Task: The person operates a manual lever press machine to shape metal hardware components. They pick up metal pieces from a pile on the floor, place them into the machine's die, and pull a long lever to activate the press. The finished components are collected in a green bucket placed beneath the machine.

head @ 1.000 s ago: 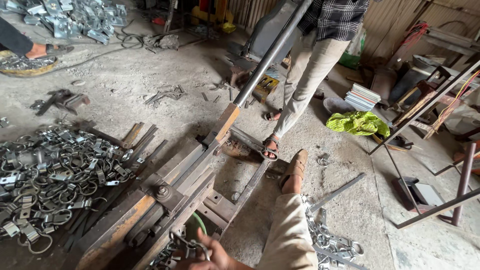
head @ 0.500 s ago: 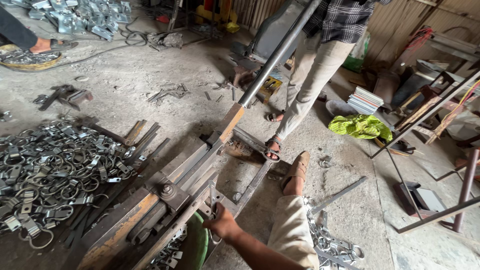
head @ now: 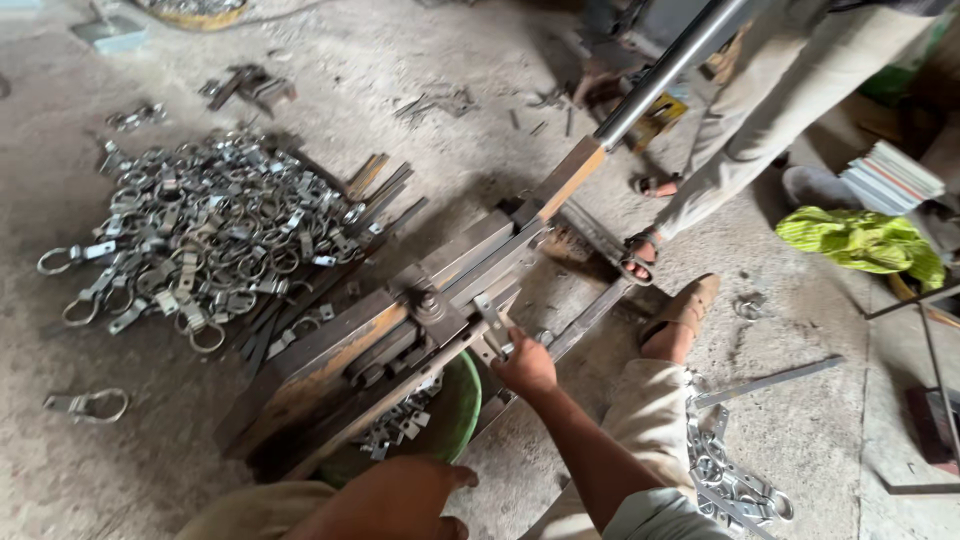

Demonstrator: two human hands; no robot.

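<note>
- The right hand [head: 525, 365] reaches forward to the press [head: 400, 345] on the floor [head: 450, 60]; its fingers are clenched on a small grey metal piece [head: 493, 325] at the near edge of the press, just beside the pivot bolt [head: 430, 303].
- The left hand [head: 395, 500] sits low at the bottom edge of the view, over the knee; it looks loosely curled with nothing in it — whether it is fully closed I cannot tell.
- The press is a long rusty steel block lying slantwise, and a long lever [head: 640, 90] — wooden at its base, grey pipe above — rises from it toward the top right.
- A green bowl [head: 455, 415] lies under the near side of the press, with small bent clips [head: 395, 425] in it.
- A big heap of finished ring clamps [head: 195, 235] lies on the floor left of the press; one loose clamp [head: 88, 403] lies apart, nearer the bottom left.
- Another person stands at the lever in pale trousers [head: 790, 100]; one sandalled foot [head: 640, 255] is close to the far end of the press.
- The wearer's own shoe [head: 685, 310] is planted right of the press, with more metal parts [head: 730, 475] just beside the leg.
- A yellow-green cloth [head: 860, 240] lies at the far right.
</note>
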